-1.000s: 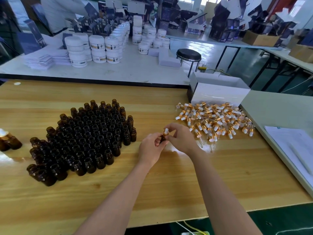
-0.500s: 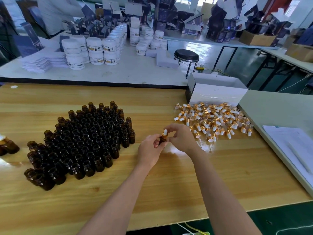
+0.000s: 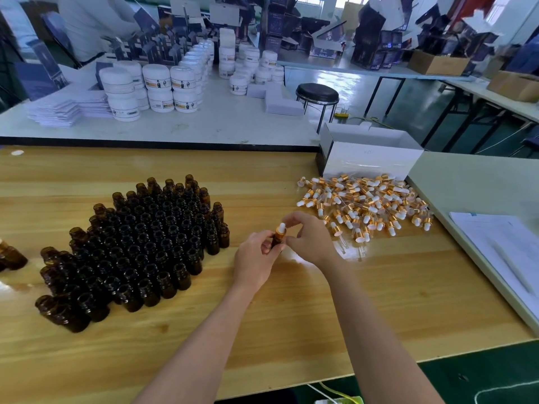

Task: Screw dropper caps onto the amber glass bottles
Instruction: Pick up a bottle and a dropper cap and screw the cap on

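Observation:
My left hand (image 3: 256, 259) grips a small amber glass bottle (image 3: 277, 242) held upright above the wooden table (image 3: 291, 316). On its neck sits a gold dropper cap with a white bulb (image 3: 281, 230), pinched by the fingers of my right hand (image 3: 310, 240). A dense cluster of open amber bottles (image 3: 140, 246) stands to the left. A heap of loose dropper caps (image 3: 364, 205) lies to the right. Capped bottles (image 3: 11, 256) lie at the far left edge.
A white open box (image 3: 367, 158) stands behind the cap heap. Papers with a pen (image 3: 507, 252) lie on the grey table at right. White jars (image 3: 163, 86) and leaflets fill the white table behind, with a black stool (image 3: 317, 94) and a person beyond.
Both hands stay together on the same bottle and cap; my right fingers have shifted slightly around the cap. The view has tilted a little.

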